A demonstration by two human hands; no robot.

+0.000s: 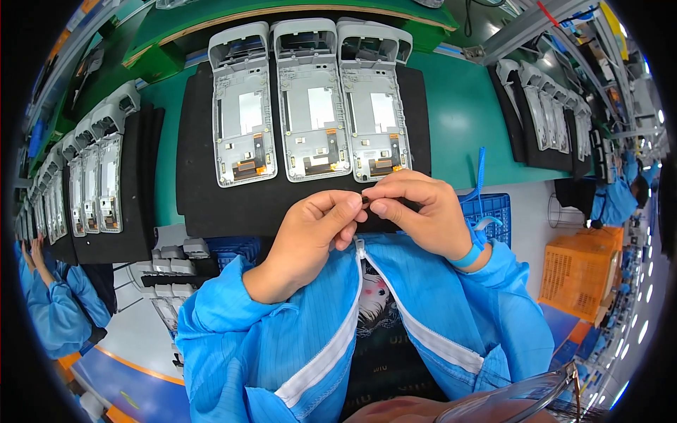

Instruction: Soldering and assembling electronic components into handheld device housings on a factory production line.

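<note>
My left hand point(310, 236) and my right hand point(429, 211) meet just in front of the middle of the black mat point(233, 211). Thumb and forefinger of each are pinched on a small dark piece point(364, 201), too small to name and mostly covered by the fingertips. Beyond them, three light grey device housings lie side by side on the mat: a left one point(227, 113), a middle one point(295, 106) and a right one point(358, 99). Each has a raised hood at its far end and an orange-and-black flex circuit near its close end. A blue wristband point(467, 257) circles my right wrist.
More grey housings stand in rows on mats at the left point(109, 183) and right point(546, 116) of the green bench point(458, 106). A blue coiled cord point(481, 169) rises beside my right wrist. An orange crate point(582, 271) sits at the right; a co-worker's sleeve point(56, 317) shows far left.
</note>
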